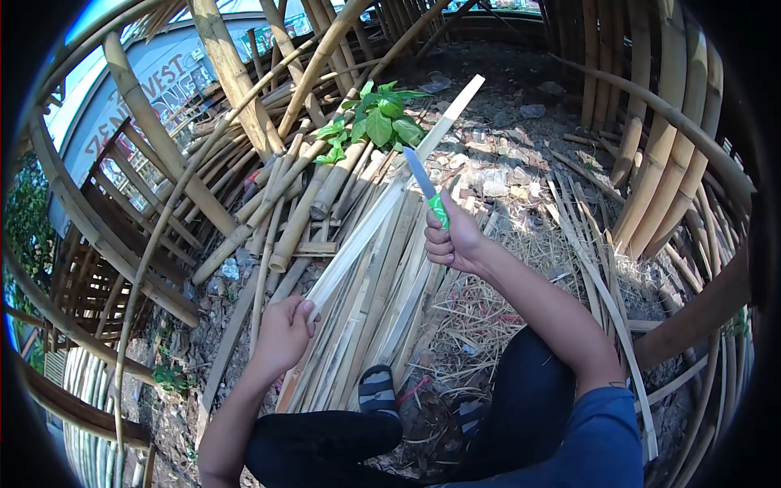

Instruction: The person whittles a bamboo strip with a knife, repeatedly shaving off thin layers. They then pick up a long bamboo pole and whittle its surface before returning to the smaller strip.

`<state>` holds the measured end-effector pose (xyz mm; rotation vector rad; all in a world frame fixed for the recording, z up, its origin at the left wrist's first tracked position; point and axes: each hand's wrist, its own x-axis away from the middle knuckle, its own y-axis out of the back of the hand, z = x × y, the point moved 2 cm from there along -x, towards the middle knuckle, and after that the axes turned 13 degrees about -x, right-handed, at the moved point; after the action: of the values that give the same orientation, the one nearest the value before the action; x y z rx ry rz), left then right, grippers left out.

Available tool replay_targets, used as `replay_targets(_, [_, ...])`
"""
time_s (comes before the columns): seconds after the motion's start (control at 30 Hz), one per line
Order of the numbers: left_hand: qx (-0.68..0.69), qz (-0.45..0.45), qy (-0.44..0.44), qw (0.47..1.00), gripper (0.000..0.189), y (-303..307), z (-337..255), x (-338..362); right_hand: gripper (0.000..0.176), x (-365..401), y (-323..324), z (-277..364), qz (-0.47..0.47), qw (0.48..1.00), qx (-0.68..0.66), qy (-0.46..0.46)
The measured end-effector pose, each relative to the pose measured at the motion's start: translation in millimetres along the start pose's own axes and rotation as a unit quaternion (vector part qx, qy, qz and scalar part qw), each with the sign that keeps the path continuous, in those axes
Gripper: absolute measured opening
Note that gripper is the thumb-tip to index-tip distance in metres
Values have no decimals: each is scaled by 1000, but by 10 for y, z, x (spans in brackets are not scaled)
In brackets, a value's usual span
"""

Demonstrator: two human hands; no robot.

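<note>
My left hand is closed on the near end of a long pale bamboo strip, which slants up and away to the right. In my right hand is a knife, its green handle wrapped by my fingers. The knife's blade points up and to the left, beside or over the strip; whether it touches the strip I cannot tell. Beneath the strip lies a pile of split bamboo pieces, reaching down to my sandalled foot.
Cut bamboo poles and a leafy green plant are ahead on the left. Upright poles stand at the right. Dry shavings cover ground by my knee, and a long thin strip lies to the right.
</note>
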<state>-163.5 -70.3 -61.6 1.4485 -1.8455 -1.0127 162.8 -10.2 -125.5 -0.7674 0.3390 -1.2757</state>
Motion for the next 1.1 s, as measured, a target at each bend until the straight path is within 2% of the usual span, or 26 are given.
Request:
replay_targets(0.1, [40,27,5,999,27,-86,147,-1,54,59,-101,2,-103,973,123,163])
replay_targets(0.13, [51,28,8,998,27,-81,136,-4,54,72,-124,-18,-105,972,125,166])
replay_targets(0.17, [63,29,8,998,27,-81,114,-19,51,112,-150,-2,-124,932,249,233])
replay_targets(0.23, [63,28,6,998,28,-77,110,-24,47,221,-204,25,-161,789,481,346])
replay_targets(0.3, [66,26,9,997,28,-71,94,-32,45,257,-227,8,-191,762,508,352])
replay_targets(0.37, [64,26,30,997,29,-71,77,-30,46,305,-267,-40,-218,696,595,338])
replay_targets(0.4, [58,26,32,997,30,-69,57,-33,47,267,-225,-101,-189,668,632,344])
replay_targets(0.43, [61,27,30,997,30,-67,20,-26,47,256,-223,-144,-190,666,635,343])
replay_targets(0.5, [64,25,43,997,32,-61,-34,-13,47,207,-286,-278,-80,631,685,355])
replay_targets(0.6, [-13,19,0,1000,36,-115,56,-47,46,83,-305,-359,-86,645,666,364])
replay_targets(0.67, [-22,16,-5,1000,37,-86,-39,-7,45,32,-311,-321,-91,656,650,371])
replay_targets(0.73, [-33,14,-4,999,39,-72,-30,3,42,34,-309,-223,-154,670,613,390])
replay_targets(0.8, [-45,-8,-38,998,40,-115,49,-41,43,120,-404,-326,-141,661,635,373])
replay_targets(0.83, [-45,-9,-35,998,40,-111,69,-50,45,190,-489,-362,-132,646,659,362])
replay_targets(0.87, [-39,-11,-36,999,41,-114,78,-63,44,282,-575,-484,-72,597,681,417])
replay_targets(0.9, [-34,-11,-37,999,42,-110,90,-67,44,262,-534,-480,-69,599,681,417])
replay_targets(0.97, [-24,-14,-26,999,43,-1,16,-32,43,215,-373,-409,77,440,697,561])
replay_targets(1.0, [-13,-5,-11,1000,44,6,15,56,44,-68,-85,-71,-183,533,692,451])
replay_targets(1.1, [-41,-13,-10,999,43,0,9,-4,44,-69,-6,-26,-214,526,704,427])
